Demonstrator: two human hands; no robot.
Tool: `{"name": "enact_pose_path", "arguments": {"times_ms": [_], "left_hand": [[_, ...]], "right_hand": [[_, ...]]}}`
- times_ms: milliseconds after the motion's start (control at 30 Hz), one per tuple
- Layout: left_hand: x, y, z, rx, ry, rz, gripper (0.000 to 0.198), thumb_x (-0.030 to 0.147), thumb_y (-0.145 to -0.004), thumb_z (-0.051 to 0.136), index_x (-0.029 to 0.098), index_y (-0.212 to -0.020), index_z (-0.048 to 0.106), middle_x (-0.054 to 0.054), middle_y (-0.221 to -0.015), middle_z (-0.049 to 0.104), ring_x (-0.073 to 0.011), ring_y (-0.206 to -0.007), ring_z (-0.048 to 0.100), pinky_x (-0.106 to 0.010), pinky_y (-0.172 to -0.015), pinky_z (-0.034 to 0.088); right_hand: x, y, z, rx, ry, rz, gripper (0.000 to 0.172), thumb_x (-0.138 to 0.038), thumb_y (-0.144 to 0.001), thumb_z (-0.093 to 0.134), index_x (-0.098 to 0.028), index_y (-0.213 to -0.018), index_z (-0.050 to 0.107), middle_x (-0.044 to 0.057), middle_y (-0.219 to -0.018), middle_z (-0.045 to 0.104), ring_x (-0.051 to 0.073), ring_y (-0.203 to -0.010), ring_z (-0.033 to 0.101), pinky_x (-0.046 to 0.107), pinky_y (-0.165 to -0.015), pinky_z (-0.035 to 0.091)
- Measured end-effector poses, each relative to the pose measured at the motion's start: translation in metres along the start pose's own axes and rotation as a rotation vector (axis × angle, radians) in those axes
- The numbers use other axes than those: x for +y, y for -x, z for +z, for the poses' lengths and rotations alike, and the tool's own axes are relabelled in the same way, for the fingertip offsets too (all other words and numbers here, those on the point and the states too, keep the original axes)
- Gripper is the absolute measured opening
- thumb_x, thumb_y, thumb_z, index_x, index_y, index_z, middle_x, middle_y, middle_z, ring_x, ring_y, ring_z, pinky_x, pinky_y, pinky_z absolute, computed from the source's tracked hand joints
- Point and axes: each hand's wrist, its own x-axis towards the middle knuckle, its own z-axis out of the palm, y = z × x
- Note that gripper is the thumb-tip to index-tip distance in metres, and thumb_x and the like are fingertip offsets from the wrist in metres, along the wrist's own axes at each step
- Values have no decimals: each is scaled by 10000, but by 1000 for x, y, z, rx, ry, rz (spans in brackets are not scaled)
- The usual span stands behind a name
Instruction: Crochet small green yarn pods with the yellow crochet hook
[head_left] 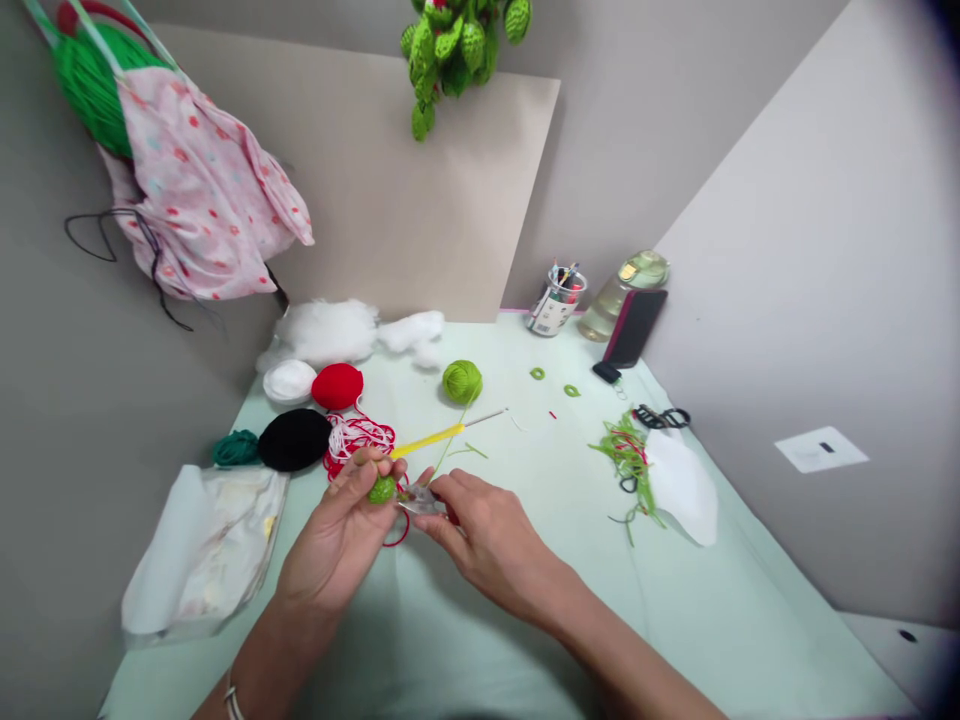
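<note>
My left hand (341, 530) is closed round a small green crocheted piece (382, 490), pinched between thumb and fingers. My right hand (480, 530) is closed on a small shiny tool with a red handle part (424, 500), held up against the green piece; I cannot make out what kind of tool it is. A red yarn strand (397, 535) loops down from between the hands. Just beyond them lies a crochet hook with a yellow handle (435, 437) and a ball of light green yarn (462, 381), its thread running toward my hands.
On the pale green table (525, 620): red (337, 386), black (294, 440), white (289, 381) and dark green (235, 449) yarn balls, tangled red-white yarn (358, 437), white stuffing (330, 330), a plastic bag (199, 545) at left, yarn scraps (626, 455), scissors (664, 417), pen cup (555, 300), bottle (622, 295), phone (636, 328).
</note>
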Motion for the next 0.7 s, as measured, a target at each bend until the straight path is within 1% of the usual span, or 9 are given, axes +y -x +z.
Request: {"name": "enact_pose_path", "arguments": {"times_ms": [67,167,300,367,400,467,533,633,700], "left_hand": [[0,-1,-3,-3,-42,-7,279,140,-616,1022,164,-762,786,17,-717,771,-156,-788,776,-247,-788,675],[0,-2,-6,-31,-106,-31,343,229,-570,1060,166,-777,793,16,-732,771,-149,-776,755,-231,-729,657],[1,0,-5,-83,-132,-74,319,260,-608,1047,180,-802,807,17,-743,763,-156,-768,748,-234,-677,639],[0,3,-4,-101,-138,-113,303,260,-620,1041,183,-804,814,17,-734,759,-147,-731,738,-237,-683,639],[0,5,-3,-103,-143,-134,300,263,-619,1042,182,-798,815,16,-720,756,-139,-712,731,-229,-686,637],[-2,9,-2,-98,-154,-175,302,264,-604,1048,180,-775,814,14,-688,751,-121,-685,719,-199,-686,624],[-5,13,1,-90,-173,-202,310,261,-581,1056,180,-740,803,14,-663,745,-117,-672,712,-184,-667,610],[-12,17,5,-46,-230,-222,352,286,-534,1069,184,-728,793,15,-673,749,-126,-664,713,-194,-637,600],[-15,18,7,-7,-263,-253,394,318,-507,1075,189,-752,794,15,-695,758,-129,-651,713,-196,-604,588]], "right_hand": [[-1,-2,-1,-8,28,-6,244,-416,-1058,608,-208,-1155,691,63,-970,709,216,-849,619,310,-744,381],[-3,-5,-3,-42,-28,-46,245,-436,-1043,641,-207,-1073,726,44,-942,723,193,-827,620,295,-741,383],[-6,-8,-12,-114,-153,-74,220,-398,-1035,668,-204,-987,759,10,-905,733,148,-757,591,262,-707,387],[-4,-7,-19,-184,-209,-87,200,-363,-1038,665,-209,-969,772,-3,-887,741,136,-732,584,250,-695,394],[-2,-5,-23,-228,-230,-111,194,-357,-1043,658,-217,-984,778,-4,-909,752,137,-751,597,247,-713,406],[2,-1,-31,-307,-231,-164,197,-372,-1052,642,-238,-1033,785,-6,-964,771,144,-813,626,251,-778,430],[5,4,-36,-351,-195,-170,214,-407,-1049,641,-251,-1077,785,-5,-979,779,153,-844,641,261,-814,440],[5,9,-36,-359,-191,-140,195,-398,-1025,672,-263,-1123,775,-3,-1004,783,156,-839,652,257,-777,446],[2,11,-32,-334,-209,-133,139,-352,-1000,705,-257,-1077,770,-7,-997,773,151,-807,642,248,-727,437]]}}
